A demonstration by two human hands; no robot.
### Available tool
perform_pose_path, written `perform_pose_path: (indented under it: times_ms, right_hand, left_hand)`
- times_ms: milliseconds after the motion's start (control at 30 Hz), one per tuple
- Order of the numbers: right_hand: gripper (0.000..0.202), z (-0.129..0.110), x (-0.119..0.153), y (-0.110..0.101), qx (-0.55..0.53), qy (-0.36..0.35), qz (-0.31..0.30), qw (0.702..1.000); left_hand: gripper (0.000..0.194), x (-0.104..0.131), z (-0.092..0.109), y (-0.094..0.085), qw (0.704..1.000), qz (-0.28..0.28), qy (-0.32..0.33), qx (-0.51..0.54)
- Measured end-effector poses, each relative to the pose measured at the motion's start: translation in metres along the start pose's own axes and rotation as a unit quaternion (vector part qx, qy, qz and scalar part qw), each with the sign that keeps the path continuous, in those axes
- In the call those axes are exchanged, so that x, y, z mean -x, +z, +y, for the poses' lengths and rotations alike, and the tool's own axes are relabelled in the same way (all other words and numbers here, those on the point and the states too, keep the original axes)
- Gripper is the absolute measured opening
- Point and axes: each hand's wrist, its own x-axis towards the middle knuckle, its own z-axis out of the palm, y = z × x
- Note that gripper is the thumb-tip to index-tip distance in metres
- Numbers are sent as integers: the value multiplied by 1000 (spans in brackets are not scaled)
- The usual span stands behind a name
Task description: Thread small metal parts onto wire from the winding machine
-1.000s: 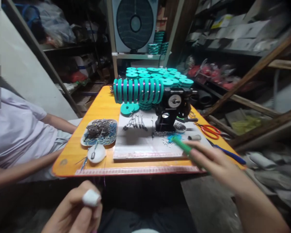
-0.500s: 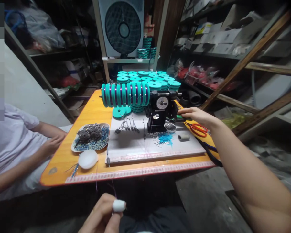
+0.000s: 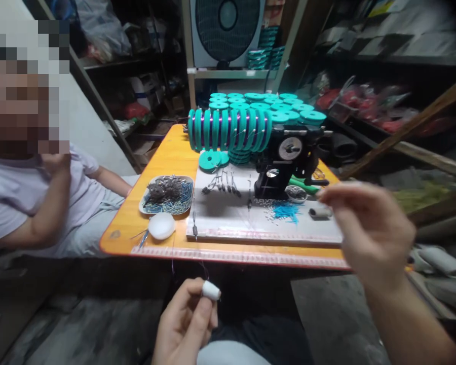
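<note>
My left hand (image 3: 190, 317) is below the table's front edge, thumb and fingers pinched on thin purple line; one fingertip wears a white cover (image 3: 211, 290). Blurred by motion, my right hand (image 3: 372, 230) hangs over the table's right side, near a short grey tube (image 3: 319, 212); what its fingers hold, if anything, cannot be made out. A black winding machine (image 3: 285, 157) carries a row of teal spools (image 3: 228, 129) with purple line. On the white board (image 3: 220, 223) lie dark weights on wires (image 3: 222, 187), blue pieces (image 3: 287, 211) and small silver beads.
A tray of metal parts (image 3: 167, 195) and a round white container (image 3: 161, 226) stand on the orange table (image 3: 123, 230) at left. More teal spools (image 3: 258, 105) are stacked behind. A person (image 3: 61, 203) sits at left. Shelves and a fan (image 3: 228, 30) stand behind.
My right hand has come away from the machine's right side toward me. My left hand still pinches the line. The view has shifted, so the table appears further right and higher.
</note>
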Motion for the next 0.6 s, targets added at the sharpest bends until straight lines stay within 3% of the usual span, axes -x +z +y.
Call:
perform_pose_path:
  times_ms: [33,100,167,233,367,500,600]
  right_hand:
    - [16,-12,20,10,-23,-21,-63,997]
    - [37,-30,53,32,-65,-64,-248,965]
    - [51,-41,73,53,-99,-82,-336,933]
    - [60,-48,81,70,-133,-75,-380,912]
    - [49,-53,79,87,-171,-88,-410,891]
    - [15,-56,77,90,-179,-113,-354,911]
    - [15,-58,77,89,-158,-137,-316,925]
  left_hand:
    - [42,0,2,0,1000,-17,4,-1]
    - [41,0,4,0,999,-45,11,0]
    - [40,1,6,-1,998,-64,16,1]
    - [39,3,7,-3,997,-78,24,1]
    - [36,6,6,-7,995,-77,66,9]
    - [30,3,4,-12,995,-24,97,0]
    - [23,0,3,-15,993,-10,114,-24]
